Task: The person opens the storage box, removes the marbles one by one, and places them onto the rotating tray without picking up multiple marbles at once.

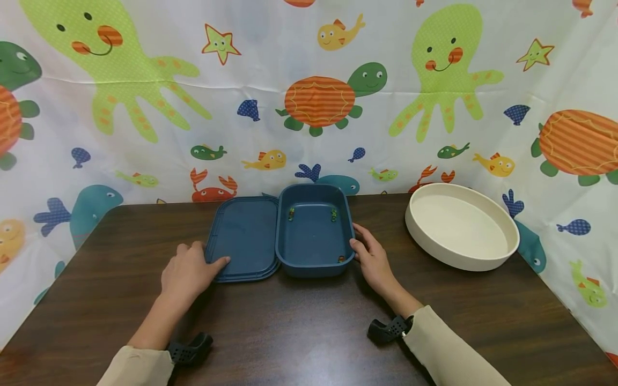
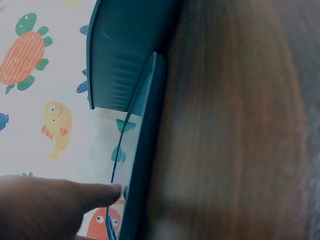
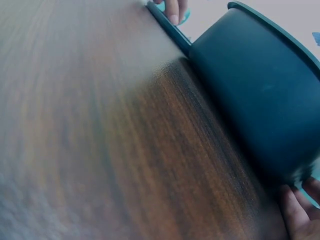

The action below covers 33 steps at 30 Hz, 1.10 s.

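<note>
A deep blue rectangular box [image 1: 314,236] stands on the table, with a few small green and brown figures inside it. Right beside it on the left lies a flat blue lid [image 1: 245,236]. My left hand [image 1: 188,271] is at the lid's left edge, its thumb extended over the top surface. In the left wrist view, that thumb [image 2: 100,195] reaches the lid's raised edge. My right hand [image 1: 374,260] touches the box's right wall near the front corner, fingers relaxed along the side. Its fingertips [image 3: 295,210] show low against the box in the right wrist view.
A round cream tray [image 1: 461,225] with a low wall stands at the table's right rear. Behind the dark wooden table [image 1: 299,332] hangs a white curtain [image 1: 270,48] printed with sea animals. Black bands sit on both wrists.
</note>
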Each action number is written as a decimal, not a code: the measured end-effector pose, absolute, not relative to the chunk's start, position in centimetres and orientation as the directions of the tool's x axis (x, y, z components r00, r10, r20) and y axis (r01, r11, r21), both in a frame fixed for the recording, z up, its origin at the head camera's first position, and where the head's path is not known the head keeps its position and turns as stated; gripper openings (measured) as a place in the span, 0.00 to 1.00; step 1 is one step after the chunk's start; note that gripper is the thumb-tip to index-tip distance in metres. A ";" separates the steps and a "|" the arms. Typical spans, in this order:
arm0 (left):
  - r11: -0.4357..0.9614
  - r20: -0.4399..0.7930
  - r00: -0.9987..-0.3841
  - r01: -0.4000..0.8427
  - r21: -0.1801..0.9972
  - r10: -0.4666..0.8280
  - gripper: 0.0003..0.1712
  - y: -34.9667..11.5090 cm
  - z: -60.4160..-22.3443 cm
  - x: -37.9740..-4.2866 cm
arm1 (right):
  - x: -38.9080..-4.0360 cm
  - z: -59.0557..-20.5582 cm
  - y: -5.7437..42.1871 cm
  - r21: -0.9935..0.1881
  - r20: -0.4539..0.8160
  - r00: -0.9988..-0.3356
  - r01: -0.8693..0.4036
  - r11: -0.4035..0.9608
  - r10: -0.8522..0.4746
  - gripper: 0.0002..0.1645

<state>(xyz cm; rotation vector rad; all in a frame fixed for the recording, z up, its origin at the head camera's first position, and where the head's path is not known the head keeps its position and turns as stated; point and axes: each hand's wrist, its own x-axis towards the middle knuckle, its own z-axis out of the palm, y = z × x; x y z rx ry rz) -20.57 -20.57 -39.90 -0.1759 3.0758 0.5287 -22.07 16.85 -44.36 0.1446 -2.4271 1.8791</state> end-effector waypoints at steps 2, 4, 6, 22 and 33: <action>0.932 0.030 -0.994 -0.088 0.352 -0.105 0.47 -20.3 -39.9 -20.5 | -22.1 -44.4 16.8 -0.961 0.110 -0.993 -0.115 0.252 -0.031 0.27; 0.916 0.090 -0.992 -0.051 0.397 -0.094 0.43 -19.8 -39.7 -20.5 | -22.1 -44.4 16.8 -0.961 0.110 -0.993 -0.115 0.253 -0.034 0.27; 0.889 0.126 -0.990 0.001 0.458 -0.064 0.40 -19.1 -39.4 -20.5 | -22.1 -44.4 16.8 -0.960 0.111 -0.993 -0.117 0.256 -0.037 0.27; 0.486 0.159 -0.979 0.203 0.850 0.130 0.32 -13.2 -39.8 -22.6 | -21.9 -44.6 17.0 -0.965 0.109 -0.993 -0.115 0.238 -0.037 0.27; 0.371 0.151 -0.969 0.215 0.904 0.194 0.35 -11.0 -42.4 -23.2 | -22.0 -44.7 17.3 -0.964 0.122 -0.992 -0.128 0.234 -0.039 0.26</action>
